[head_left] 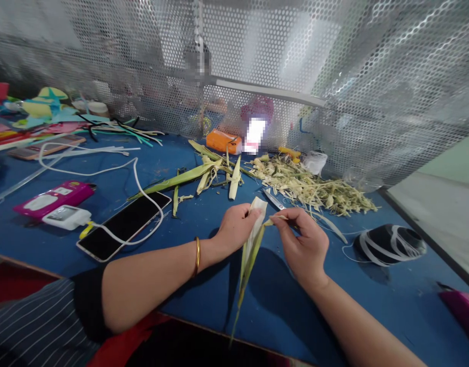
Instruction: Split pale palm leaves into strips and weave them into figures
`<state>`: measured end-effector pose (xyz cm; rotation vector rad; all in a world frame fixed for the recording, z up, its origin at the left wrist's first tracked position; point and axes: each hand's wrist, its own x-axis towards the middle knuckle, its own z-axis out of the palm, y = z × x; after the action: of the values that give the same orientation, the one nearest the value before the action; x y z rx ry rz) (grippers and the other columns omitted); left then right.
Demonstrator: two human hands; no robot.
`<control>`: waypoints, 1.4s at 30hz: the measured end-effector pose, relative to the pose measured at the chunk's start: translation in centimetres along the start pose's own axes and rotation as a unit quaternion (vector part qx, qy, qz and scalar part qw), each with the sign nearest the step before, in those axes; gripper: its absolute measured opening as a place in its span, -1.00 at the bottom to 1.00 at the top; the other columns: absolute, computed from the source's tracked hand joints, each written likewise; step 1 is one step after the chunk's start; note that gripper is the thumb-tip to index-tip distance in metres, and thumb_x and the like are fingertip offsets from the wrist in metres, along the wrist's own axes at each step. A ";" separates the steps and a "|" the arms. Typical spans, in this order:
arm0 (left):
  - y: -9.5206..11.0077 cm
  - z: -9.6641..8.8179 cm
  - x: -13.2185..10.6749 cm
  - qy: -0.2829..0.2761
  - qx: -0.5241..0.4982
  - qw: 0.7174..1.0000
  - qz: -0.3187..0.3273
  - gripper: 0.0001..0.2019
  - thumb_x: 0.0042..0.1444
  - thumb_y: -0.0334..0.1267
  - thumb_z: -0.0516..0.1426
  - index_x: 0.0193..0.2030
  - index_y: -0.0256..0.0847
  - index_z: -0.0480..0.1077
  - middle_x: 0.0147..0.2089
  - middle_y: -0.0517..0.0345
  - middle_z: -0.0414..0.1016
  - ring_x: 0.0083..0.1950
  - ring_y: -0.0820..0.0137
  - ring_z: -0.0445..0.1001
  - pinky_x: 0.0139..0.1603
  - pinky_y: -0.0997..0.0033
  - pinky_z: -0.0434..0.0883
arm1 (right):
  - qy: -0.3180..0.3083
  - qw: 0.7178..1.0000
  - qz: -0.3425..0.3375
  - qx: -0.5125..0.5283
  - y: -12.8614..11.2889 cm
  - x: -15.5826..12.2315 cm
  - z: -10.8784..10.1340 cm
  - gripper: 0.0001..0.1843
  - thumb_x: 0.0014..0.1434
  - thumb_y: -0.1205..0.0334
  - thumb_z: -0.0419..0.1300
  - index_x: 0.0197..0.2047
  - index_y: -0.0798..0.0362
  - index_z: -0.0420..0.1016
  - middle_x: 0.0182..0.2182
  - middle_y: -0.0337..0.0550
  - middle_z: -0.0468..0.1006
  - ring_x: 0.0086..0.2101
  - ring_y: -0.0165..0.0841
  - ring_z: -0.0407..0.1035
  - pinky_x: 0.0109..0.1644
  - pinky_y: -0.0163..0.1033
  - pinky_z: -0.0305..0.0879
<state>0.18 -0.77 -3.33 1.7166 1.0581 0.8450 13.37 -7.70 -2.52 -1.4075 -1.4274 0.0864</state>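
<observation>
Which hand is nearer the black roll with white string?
Right: the right hand is left of the black roll; the left hand is farther left, holding a pale leaf.

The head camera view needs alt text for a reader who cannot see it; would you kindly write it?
A person's left hand grips a long husk-like leaf over a blue table while the right hand pinches a strip beside it. Beyond lie loose leaves and a heap of shredded scraps, before a perforated screen; a phone lies at left.
</observation>
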 end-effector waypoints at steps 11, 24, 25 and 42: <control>0.4 -0.3 0.1 0.051 0.083 0.994 0.057 -0.67 0.13 -0.20 0.04 -0.61 -0.17 0.08 -0.62 0.32 0.10 -0.52 0.48 0.09 -0.46 0.41 -0.02 | -0.157 0.938 0.229 0.207 -0.3 0.4 1.0 -0.73 -0.03 0.05 0.34 -0.48 0.07 0.45 -0.58 -0.24 0.47 -0.52 -0.39 0.33 -0.43 -0.27 0.28; -0.1 0.2 0.0 -0.015 -0.035 0.999 0.007 -0.67 0.14 -0.05 0.06 -0.55 -0.20 0.24 -0.55 0.29 0.17 -0.46 0.47 0.12 -0.46 0.45 0.05 | -0.024 0.998 0.045 0.032 0.2 -0.1 0.3 -0.87 0.22 0.20 0.15 -0.37 0.00 0.36 -0.47 -0.25 0.43 -0.44 -0.37 0.30 -0.33 -0.25 0.22; -0.1 0.1 0.1 -0.008 -0.042 0.999 -0.002 -0.66 0.14 -0.05 0.06 -0.56 -0.20 0.22 -0.56 0.30 0.14 -0.47 0.48 0.10 -0.47 0.45 0.04 | -0.017 0.999 0.026 0.020 0.1 -0.1 0.2 -0.89 0.24 0.21 0.14 -0.34 0.00 0.37 -0.45 -0.22 0.46 -0.41 -0.35 0.34 -0.31 -0.24 0.25; -1.7 0.0 1.9 0.092 -0.146 0.981 -0.083 -0.68 0.08 -0.01 0.12 -0.51 -0.21 0.28 -0.61 0.31 0.19 -0.60 0.55 0.15 -0.58 0.51 0.06 | -0.126 0.960 -0.233 0.087 -3.7 -1.7 -3.9 -0.72 0.15 0.51 0.11 -0.19 -0.10 0.38 -0.29 -0.13 0.63 -0.34 -0.30 0.53 -0.28 -0.15 0.44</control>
<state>0.41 1.29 -4.72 1.3057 1.1201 1.0118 13.07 -12.39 0.60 -0.9107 -1.8828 0.0884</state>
